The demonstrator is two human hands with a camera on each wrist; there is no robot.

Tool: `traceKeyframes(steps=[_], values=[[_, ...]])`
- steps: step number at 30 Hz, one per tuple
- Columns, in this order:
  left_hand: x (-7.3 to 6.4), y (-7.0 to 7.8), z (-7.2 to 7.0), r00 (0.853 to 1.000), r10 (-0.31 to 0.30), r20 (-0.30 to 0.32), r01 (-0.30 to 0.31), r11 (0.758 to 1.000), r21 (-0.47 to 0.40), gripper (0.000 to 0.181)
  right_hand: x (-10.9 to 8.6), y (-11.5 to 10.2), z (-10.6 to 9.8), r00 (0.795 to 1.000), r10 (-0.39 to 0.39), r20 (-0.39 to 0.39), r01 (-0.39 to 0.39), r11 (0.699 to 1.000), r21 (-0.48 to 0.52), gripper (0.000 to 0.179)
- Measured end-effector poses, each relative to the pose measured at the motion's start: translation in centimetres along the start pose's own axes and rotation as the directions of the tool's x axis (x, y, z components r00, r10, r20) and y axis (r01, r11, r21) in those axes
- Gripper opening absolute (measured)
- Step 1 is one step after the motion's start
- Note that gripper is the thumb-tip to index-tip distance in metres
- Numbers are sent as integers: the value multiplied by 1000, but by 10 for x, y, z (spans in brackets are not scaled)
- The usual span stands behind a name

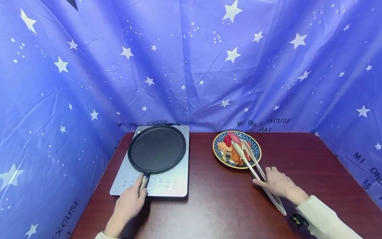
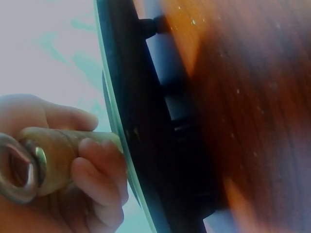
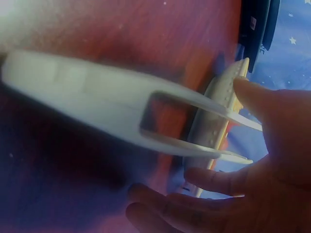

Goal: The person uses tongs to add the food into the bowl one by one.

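Observation:
A flat black pan (image 1: 157,149) sits on a silver induction cooktop (image 1: 179,191). My left hand (image 1: 128,200) grips its wooden handle (image 2: 53,160), fingers curled round it, a metal ring at its end. Pale tongs (image 1: 276,201) slant across the rim of a blue patterned plate (image 1: 220,159), tips over the food (image 1: 235,154) in red, orange and brown pieces. Over the tongs' arms reaches my right hand (image 1: 279,182). In the right wrist view the tongs (image 3: 107,97) pass between the thumb and the spread, loosely bent fingers (image 3: 204,213).
The dark red wooden table (image 1: 209,205) carries the cooktop at the left and the plate at the back, right of centre. Blue curtain (image 1: 191,66) with white stars hangs close behind the table and along both sides. A black cable (image 1: 174,124) runs behind the cooktop.

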State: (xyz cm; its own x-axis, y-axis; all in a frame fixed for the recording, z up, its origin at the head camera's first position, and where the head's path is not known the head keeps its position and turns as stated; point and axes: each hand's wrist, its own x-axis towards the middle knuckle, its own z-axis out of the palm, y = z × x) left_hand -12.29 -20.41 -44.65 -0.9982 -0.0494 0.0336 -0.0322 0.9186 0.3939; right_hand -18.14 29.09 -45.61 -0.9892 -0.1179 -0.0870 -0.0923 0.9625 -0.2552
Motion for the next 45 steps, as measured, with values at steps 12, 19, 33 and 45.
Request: traceKeyframes(steps=[12,19,33,45], values=[[3,-2,5,1000,-12,-19,12,1000,0,55,-6,-1,8,1000,9,-3,-10,998,-55,48],[2,-2,5,1000,-17,-5,17,1000,-17,55,-9,0,9,1000,9,-18,-10,998,-65,45],[0,-5,4,1000,-20,3,20,1000,-16,56,-19,8,3,998,42,-40,-40,998,53,35],[0,-7,4,1000,-10,-2,10,999,-33,56,-14,12,-5,992,14,-124,-4,997,82,37]])
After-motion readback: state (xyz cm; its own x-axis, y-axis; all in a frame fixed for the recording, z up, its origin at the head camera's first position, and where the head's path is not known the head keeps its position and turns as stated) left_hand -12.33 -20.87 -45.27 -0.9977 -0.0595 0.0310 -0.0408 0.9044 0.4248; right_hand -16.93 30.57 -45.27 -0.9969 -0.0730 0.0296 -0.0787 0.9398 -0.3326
